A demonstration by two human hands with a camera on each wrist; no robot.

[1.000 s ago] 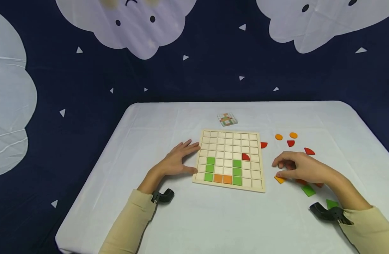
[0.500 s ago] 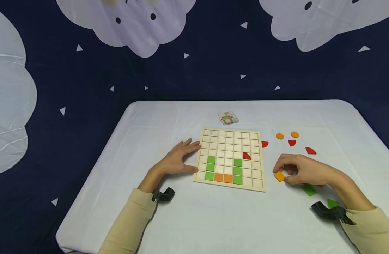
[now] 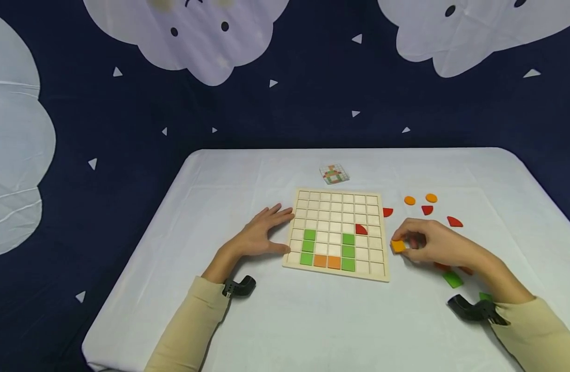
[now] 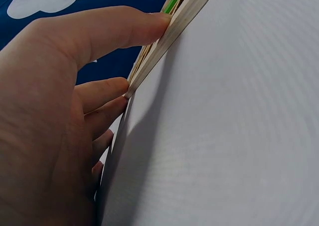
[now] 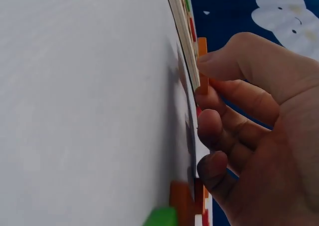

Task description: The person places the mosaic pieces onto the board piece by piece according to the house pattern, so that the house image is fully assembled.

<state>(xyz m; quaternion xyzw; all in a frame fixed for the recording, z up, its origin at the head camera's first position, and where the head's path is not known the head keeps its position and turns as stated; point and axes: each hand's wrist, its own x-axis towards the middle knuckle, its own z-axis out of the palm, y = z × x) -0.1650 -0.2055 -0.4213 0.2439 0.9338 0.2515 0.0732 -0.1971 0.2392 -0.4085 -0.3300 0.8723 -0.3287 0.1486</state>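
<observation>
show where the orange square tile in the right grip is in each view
Head: orange square tile, right of centre, in the right grip just right of the wooden grid board.
Left wrist: not in it.
Right wrist: orange square tile, edge-on, right of centre in the upper half.
Shared landmark: wooden grid board, partly in both wrist views.

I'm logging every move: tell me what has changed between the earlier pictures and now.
The right hand now pinches the yellow-orange square tile and has carried it left and forward, closer to the wooden board. The left hand still touches the board's left edge; the tiles in it and the picture card stayed put.
</observation>
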